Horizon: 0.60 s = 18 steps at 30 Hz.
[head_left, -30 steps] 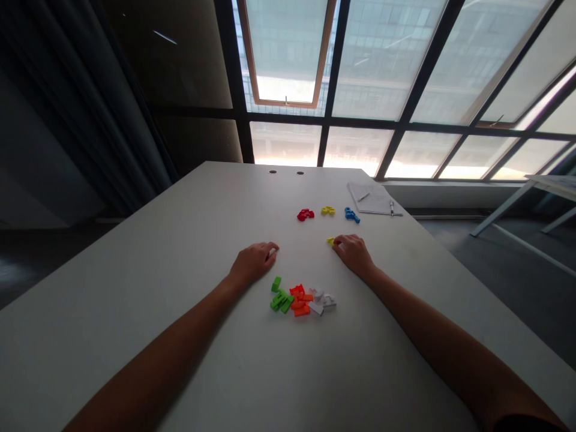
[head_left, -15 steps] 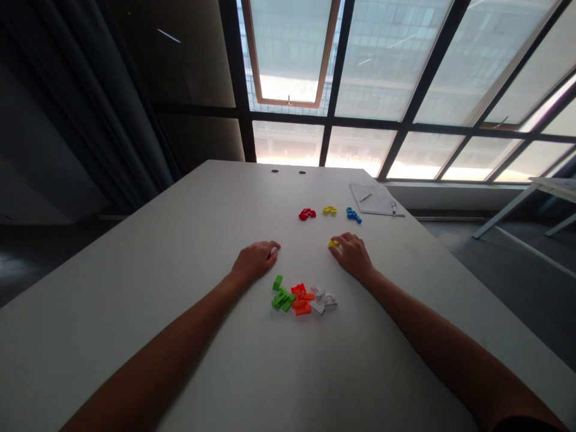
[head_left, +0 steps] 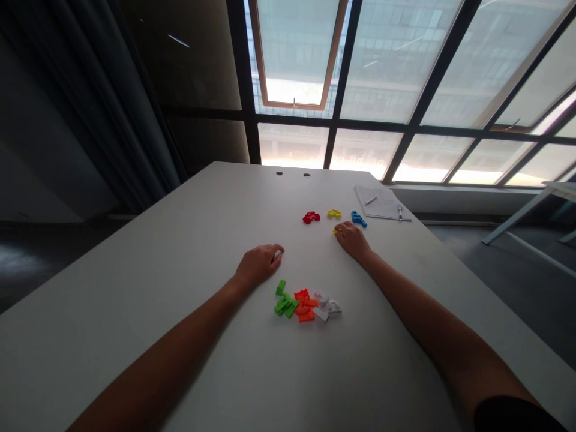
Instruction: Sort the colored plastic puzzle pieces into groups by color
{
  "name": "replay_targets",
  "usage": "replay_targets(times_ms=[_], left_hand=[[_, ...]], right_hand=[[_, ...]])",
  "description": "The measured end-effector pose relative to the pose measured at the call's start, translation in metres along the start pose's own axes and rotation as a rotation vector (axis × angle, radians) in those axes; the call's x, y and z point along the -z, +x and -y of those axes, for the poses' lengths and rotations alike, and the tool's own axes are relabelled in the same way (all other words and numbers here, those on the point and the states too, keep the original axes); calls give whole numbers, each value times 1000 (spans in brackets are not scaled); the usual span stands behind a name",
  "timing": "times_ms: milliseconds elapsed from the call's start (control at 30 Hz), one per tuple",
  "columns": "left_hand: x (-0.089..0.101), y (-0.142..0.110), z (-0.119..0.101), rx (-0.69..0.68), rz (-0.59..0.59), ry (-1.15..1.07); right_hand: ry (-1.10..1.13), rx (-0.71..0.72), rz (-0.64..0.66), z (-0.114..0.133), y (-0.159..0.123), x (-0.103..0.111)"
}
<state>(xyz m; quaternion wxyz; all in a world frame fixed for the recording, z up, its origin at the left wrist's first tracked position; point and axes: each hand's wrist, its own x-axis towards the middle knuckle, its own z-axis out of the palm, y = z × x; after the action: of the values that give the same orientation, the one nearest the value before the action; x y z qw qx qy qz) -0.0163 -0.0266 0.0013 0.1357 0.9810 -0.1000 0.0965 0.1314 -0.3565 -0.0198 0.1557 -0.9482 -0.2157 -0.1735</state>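
My right hand (head_left: 353,239) is closed on a small yellow block (head_left: 335,231), mostly hidden by the fingers, just short of the yellow pile (head_left: 334,213). To the left of that pile sit red blocks (head_left: 311,217), and to its right blue blocks (head_left: 359,219). My left hand (head_left: 260,264) rests on the table with thumb and fingers pinched around a small white block (head_left: 278,254), partly hidden. Nearer to me lie three touching piles: green blocks (head_left: 286,305), orange blocks (head_left: 306,307) and white blocks (head_left: 327,308).
The white table (head_left: 202,222) stretches toward the windows. Paper sheets (head_left: 382,203) with a pen (head_left: 400,212) on them lie at its far right. Two dark round cable holes (head_left: 306,174) show near the far edge. Another table (head_left: 558,190) stands at right.
My right hand has moved forward with the yellow block, closer to the yellow pile. My left hand stays in nearly the same place. The whole view has shifted slightly.
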Motion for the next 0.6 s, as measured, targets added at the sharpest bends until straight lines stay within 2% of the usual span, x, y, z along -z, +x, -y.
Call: replay_targets(times_ms=[233, 600], left_hand=[[0, 1, 0, 2, 11, -6], [-1, 1, -1, 3, 14, 4]], right_hand=[[-3, -68, -40, -18, 29, -18], [-72, -136, -63, -20, 46, -28]])
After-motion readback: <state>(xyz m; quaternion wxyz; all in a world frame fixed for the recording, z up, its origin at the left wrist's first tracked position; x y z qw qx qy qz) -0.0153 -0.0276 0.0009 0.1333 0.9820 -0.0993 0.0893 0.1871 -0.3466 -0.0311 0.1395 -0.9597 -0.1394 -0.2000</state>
